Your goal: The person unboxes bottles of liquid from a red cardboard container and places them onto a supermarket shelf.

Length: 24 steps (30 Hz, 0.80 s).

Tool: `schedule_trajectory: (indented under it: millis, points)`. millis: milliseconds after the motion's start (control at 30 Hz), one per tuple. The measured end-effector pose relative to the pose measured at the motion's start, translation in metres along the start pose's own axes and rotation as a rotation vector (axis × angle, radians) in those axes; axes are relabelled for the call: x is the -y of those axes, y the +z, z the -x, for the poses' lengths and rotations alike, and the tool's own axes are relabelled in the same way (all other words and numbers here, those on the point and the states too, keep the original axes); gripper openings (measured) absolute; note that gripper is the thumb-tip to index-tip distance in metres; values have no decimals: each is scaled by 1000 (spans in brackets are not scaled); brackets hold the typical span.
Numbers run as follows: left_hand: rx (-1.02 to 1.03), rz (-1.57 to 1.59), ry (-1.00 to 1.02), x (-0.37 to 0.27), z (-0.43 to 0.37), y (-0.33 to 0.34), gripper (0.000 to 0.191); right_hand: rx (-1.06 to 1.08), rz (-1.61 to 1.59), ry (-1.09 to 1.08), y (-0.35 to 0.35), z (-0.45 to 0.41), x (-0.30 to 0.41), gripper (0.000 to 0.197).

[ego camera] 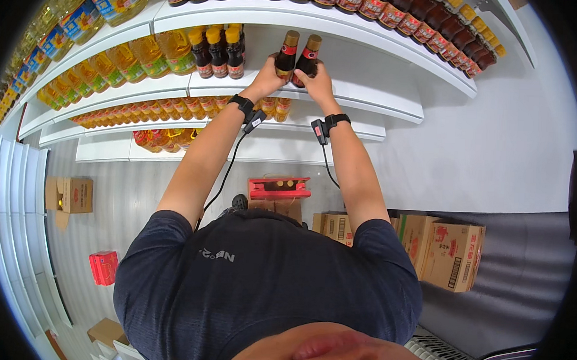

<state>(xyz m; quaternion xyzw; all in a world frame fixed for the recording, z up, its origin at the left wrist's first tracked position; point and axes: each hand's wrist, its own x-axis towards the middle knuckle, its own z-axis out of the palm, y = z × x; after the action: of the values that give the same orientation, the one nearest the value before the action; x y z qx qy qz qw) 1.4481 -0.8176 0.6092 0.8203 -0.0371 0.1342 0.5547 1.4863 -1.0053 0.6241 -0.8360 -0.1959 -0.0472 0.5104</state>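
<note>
My left hand (270,78) grips a dark glass bottle (287,54) with a gold cap and a red neck label. Beside it, a matching bottle (309,56), tilted a little, is in my right hand (317,82). Both are over the front part of a white shelf (364,94); whether their bases rest on it I cannot tell. On the same shelf, left of my hands, stand several dark bottles with yellow caps (217,54), and further left are large jugs of yellow oil (144,55).
An upper shelf (276,16) holds a long row of dark bottles (373,7). Lower shelves carry smaller oil bottles (175,108). On the floor are an open red box (278,194) with gold-capped bottles inside and several cardboard cartons (452,254). A cable hangs from each wrist strap.
</note>
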Motion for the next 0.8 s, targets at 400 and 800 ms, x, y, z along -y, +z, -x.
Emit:
schedule_trajectory:
  millis: [400,800]
  points:
    - [-139,-190,-49,5,17,-12,74,-68,43,-58,18,9,-8,64]
    - [-290,-300,39,16,35,-17,58,-48,154,-147,30,11,17,52]
